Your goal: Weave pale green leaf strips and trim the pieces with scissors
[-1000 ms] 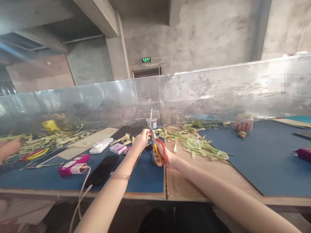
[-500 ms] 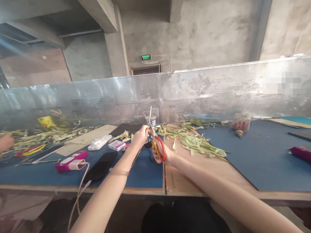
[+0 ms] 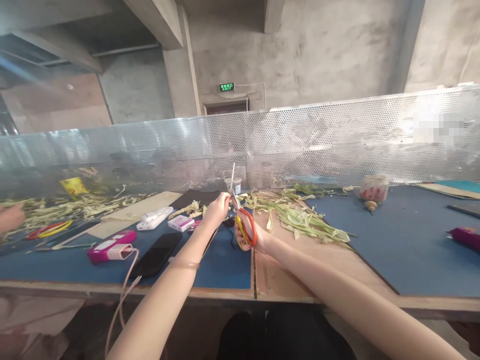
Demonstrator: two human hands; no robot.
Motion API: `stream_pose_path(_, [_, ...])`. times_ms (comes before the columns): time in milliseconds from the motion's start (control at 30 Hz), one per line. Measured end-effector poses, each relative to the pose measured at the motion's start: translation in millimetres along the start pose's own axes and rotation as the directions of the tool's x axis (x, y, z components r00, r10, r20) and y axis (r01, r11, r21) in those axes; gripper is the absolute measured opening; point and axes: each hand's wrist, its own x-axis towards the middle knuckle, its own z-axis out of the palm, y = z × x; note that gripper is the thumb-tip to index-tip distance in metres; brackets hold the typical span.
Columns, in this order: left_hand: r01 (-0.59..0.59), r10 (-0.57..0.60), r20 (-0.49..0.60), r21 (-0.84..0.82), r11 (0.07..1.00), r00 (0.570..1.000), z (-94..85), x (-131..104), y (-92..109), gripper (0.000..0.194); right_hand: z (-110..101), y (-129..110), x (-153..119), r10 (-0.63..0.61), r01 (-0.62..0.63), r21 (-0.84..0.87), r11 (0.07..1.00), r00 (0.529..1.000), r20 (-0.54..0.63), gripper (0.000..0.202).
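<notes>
At the far left, co-worker's hand (image 3: 12, 218): over pale plant strips (image 3: 112, 202), with red-and-yellow scissors (image 3: 56, 229) lying just below.
Left of centre, phone (image 3: 159, 255): dark and flat on the blue surface (image 3: 221, 272), with a small pink-and-white box (image 3: 180, 223) beyond it.
Centre, left hand (image 3: 216, 210): we have its fingertips pinched together beside the blades; what they grip, if anything, we cannot tell.
Centre, sliver (image 3: 233, 174): thin, pale and upright above our fingertips; we cannot tell a stalk from a blade.
Just right of centre, right hand (image 3: 262, 242): we have it closed round the orange-and-yellow scissors (image 3: 255, 234), blades up towards our pinched fingers, so both hands seem engaged at one spot.
Right of centre, leaves (image 3: 296, 223): limp, green, spread near our right hand, apart from the blades.
Far right, jar (image 3: 374, 189): clear, near the perforated screen (image 3: 337, 145).
</notes>
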Motion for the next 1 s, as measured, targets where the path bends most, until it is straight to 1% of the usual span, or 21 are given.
stream_pose_path(233, [-0.004, 0.004, -0.003, -0.019, 1.000, 1.000, -0.7, 0, 1, 0.017, -2, 2, 0, -0.009, 0.008, 0.010, 1.000, 1.000, 0.017, 0.049])
stream_pose_path(367, [-0.011, 0.011, 0.003, -0.042, 0.999, 1.000, 0.6, 0, 3, 0.016, -7, 5, 5, -0.077, 0.075, 0.029, 0.997, 0.995, 0.067, 0.049])
stream_pose_path(467, [-0.013, 0.013, -0.006, -0.044, 0.999, 1.000, -0.1, -1, 4, 0.016, -9, 9, 10, -0.109, 0.108, 0.020, 0.994, 0.992, 0.056, 0.049])
stream_pose_path(667, [-0.002, 0.001, -0.032, -0.044, 0.999, 0.999, -2.1, -1, 2, 0.016, -8, 9, 8, -0.067, 0.067, 0.003, 0.998, 0.996, 0.062, 0.050])
stream_pose_path(800, [0.007, -0.007, 0.001, -0.018, 1.000, 1.000, -1.5, -1, 3, 0.018, -4, 3, 1, -0.024, 0.023, 0.007, 1.000, 0.999, 0.045, 0.049])
stream_pose_path(900, [0.004, -0.003, 0.014, -0.011, 1.000, 1.000, -1.4, -1, 5, 0.019, -3, 2, 1, -0.023, 0.023, 0.008, 1.000, 0.999, 0.032, 0.049])
stream_pose_path(1000, [-0.004, 0.004, 0.002, -0.007, 1.000, 1.000, -1.9, -1, 5, 0.018, -4, 4, 3, -0.028, 0.028, 0.000, 1.000, 0.999, 0.026, 0.049])
